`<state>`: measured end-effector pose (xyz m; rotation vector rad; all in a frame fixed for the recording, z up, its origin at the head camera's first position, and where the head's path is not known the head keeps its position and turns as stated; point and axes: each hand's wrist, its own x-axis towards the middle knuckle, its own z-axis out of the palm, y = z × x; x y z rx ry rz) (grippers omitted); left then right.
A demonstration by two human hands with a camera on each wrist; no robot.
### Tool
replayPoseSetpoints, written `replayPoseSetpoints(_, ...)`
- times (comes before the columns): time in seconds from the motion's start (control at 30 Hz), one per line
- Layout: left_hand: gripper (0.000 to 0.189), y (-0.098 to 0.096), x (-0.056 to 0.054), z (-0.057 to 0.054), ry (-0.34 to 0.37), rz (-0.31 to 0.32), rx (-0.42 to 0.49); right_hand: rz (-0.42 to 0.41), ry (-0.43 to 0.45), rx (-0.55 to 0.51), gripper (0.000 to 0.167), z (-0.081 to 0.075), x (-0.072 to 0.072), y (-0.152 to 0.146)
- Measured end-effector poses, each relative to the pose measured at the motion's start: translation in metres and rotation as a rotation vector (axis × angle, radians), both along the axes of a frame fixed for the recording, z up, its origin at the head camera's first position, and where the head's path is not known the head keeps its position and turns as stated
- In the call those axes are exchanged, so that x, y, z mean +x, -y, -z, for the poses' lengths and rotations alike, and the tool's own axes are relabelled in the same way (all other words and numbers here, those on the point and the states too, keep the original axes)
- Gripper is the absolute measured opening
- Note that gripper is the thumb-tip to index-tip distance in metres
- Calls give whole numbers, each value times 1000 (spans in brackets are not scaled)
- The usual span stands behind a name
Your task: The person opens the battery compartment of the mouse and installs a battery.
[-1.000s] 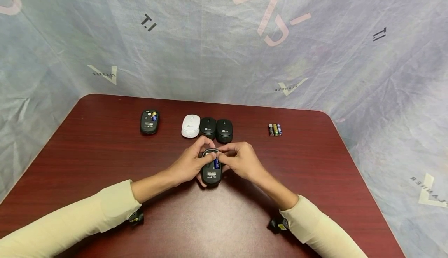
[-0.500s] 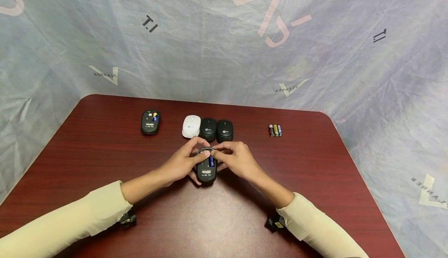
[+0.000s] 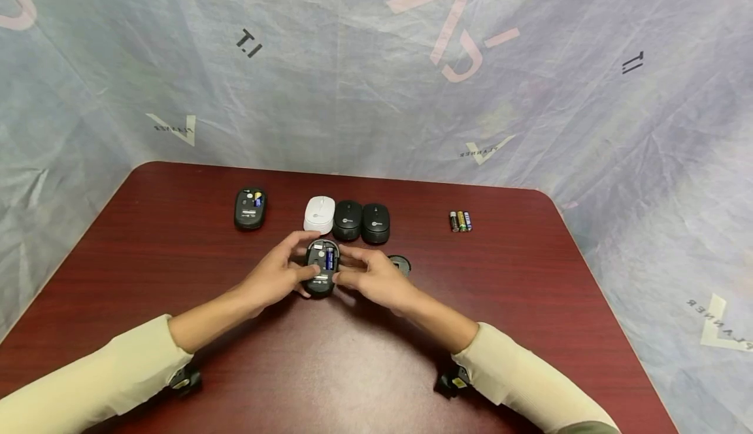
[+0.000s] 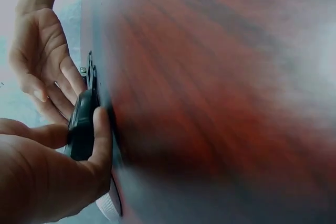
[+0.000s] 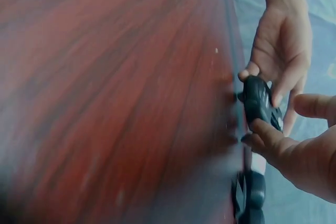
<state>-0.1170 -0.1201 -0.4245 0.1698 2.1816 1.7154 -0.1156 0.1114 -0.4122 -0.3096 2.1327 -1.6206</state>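
An upturned black computer mouse (image 3: 319, 279) shows its underside in the head view, with a blue battery (image 3: 330, 259) lying in its open compartment. My left hand (image 3: 275, 276) grips it from the left, thumb on the underside and fingers beneath. At its other side is my right hand (image 3: 372, 278), fingers extended along the edge. In the right wrist view the right thumb (image 5: 313, 106) stands away from the mouse (image 5: 258, 100) while the fingertips are at its side. A dark round-ended cover (image 3: 401, 265) lies on the table just beyond the right hand, partly hidden by it.
Behind the hands a white mouse (image 3: 320, 214) and two black mice (image 3: 348, 219) stand in a row. Farther left is another upturned black mouse (image 3: 250, 208) with a battery showing. Three batteries (image 3: 461, 221) lie at the back right of the red-brown table (image 3: 518, 277).
Both hands and the held mouse have moved left. The right thumb has come off the battery and the right fingers have loosened. The cover by the right hand has come into view.
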Motion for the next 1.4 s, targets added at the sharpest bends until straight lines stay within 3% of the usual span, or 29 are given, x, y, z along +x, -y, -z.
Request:
replayPoseSetpoints(0.3, 57, 24, 7, 1, -152, -97, -319, -4, 104, -44, 90, 3, 2, 33)
replayPoseSetpoints(0.43, 57, 36, 6, -1, -170, -114, -375, -12, 103, -68, 94, 4, 2, 48)
replayPoseSetpoints(0.53, 57, 43, 4, -1, -163, -127, -387, -11, 98, -66, 93, 3, 1, 57)
replayPoseSetpoints(0.73, 60, 55, -4, 1, -82, -167, -377, -6, 90, -48, 88, 3, 0, 68)
replayPoseSetpoints(1.0, 53, 63, -14, 3, -66, -281, -310, -26, 75, -25, 87, 3, 0, 74)
replayPoseSetpoints(1.27, 65, 67, -12, 0, -68, -220, -180, 4, 117, -86, 95, 4, -13, 88)
replayPoseSetpoints(1.4, 64, 69, -15, 0, -104, -229, -245, 31, 141, -103, 97, 5, -19, 98)
